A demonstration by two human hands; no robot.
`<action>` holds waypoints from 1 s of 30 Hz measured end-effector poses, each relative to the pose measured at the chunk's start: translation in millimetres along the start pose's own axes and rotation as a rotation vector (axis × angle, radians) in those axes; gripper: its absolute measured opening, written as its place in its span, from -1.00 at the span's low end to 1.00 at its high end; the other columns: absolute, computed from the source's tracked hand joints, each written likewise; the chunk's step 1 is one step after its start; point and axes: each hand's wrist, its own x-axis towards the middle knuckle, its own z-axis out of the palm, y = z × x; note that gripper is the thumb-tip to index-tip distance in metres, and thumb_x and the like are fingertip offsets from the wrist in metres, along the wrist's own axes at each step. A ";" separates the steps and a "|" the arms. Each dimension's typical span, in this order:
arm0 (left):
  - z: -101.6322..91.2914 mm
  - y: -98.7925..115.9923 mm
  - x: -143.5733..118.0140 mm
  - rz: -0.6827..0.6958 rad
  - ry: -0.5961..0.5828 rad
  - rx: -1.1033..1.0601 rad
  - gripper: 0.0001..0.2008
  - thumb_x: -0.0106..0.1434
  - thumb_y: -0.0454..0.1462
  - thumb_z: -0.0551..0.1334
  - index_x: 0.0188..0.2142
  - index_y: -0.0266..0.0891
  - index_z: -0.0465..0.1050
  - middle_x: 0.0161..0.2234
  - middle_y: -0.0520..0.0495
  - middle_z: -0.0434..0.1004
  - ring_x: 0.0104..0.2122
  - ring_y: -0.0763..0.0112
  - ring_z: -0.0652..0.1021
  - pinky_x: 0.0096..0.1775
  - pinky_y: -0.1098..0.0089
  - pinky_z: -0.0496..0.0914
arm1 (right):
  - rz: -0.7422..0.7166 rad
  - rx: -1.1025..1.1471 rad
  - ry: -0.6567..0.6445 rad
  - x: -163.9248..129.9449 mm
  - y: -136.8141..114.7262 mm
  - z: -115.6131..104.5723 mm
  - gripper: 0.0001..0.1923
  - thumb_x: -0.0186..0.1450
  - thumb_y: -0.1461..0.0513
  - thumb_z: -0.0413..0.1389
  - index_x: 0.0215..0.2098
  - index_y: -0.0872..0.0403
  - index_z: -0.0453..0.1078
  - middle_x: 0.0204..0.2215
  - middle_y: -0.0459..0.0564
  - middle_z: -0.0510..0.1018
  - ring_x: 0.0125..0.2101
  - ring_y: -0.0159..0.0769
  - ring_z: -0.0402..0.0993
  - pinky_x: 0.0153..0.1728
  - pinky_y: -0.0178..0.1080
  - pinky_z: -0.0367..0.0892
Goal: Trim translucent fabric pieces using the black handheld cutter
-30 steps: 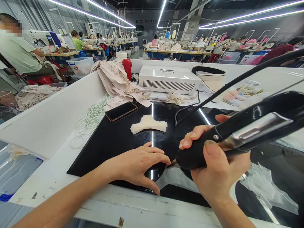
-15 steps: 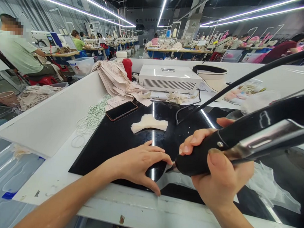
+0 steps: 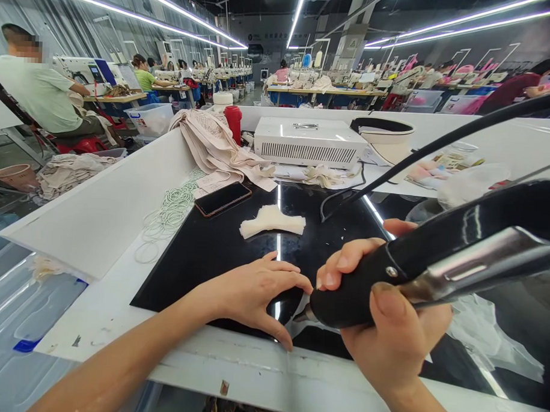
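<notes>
Right hand: the right hand (image 3: 394, 336) was wrapped tight around the black handle of a cutting tool (image 3: 440, 260), thumb on top, fingers curled beneath, just right of the black mat's near edge.
Cutting tool: its dark nose pointed down and left, the tip meeting a pale piece of fabric (image 3: 313, 321) on the black mat (image 3: 210, 252); whether the tip pressed in I could not tell. A black cable (image 3: 439, 142) ran off from the tool's side, up and to the right.
Left hand: the left hand (image 3: 249, 292) lay flat and spread on the mat, fingers open, holding nothing, fingertips just beside the tool's nose and the fabric.
Surface: the white surface (image 3: 103, 218) carried the mat.
Beyond the mat: a folded white scrap (image 3: 272, 222) sat mid-mat, a dark phone (image 3: 222, 198) at its far left corner, loops of pale elastic (image 3: 169, 214) just left of that.
Farther back: a white vented box (image 3: 308, 142), a heap of beige cloth (image 3: 214, 144) and a red bottle (image 3: 233, 121) stood behind the mat.
Room: a seated person (image 3: 39, 95) worked well to the left of the mat.
</notes>
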 end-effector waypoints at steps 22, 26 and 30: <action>-23.4 -9.0 -14.7 0.105 0.067 0.252 -0.95 0.51 -0.24 0.42 -0.16 -0.10 0.70 0.41 -0.18 0.51 0.47 -0.13 0.40 0.53 -0.27 0.09 | -0.077 -0.081 0.205 27.8 -9.7 -21.6 -0.53 0.24 0.15 0.51 0.06 -0.05 0.54 -0.42 -0.18 0.63 -0.56 -0.28 0.53 -0.53 -0.21 0.53; -32.3 -17.4 -20.2 0.026 0.173 0.383 -0.79 0.55 -0.38 0.28 -0.12 -0.09 0.71 0.39 -0.14 0.55 0.48 -0.09 0.38 0.52 -0.33 0.12 | -0.090 -0.116 0.237 27.9 -8.9 -23.2 -0.54 0.23 0.16 0.49 0.05 -0.06 0.53 -0.43 -0.18 0.63 -0.57 -0.26 0.52 -0.54 -0.17 0.51; -25.2 -13.1 -17.6 -0.029 0.333 0.422 -0.69 0.59 -0.44 0.13 0.01 -0.16 0.66 0.30 -0.22 0.60 0.38 0.04 0.50 0.47 -0.24 0.28 | -0.103 -0.121 0.209 26.9 -6.7 -20.8 -0.54 0.27 0.12 0.49 0.07 -0.07 0.51 -0.42 -0.19 0.62 -0.56 -0.26 0.52 -0.52 -0.15 0.51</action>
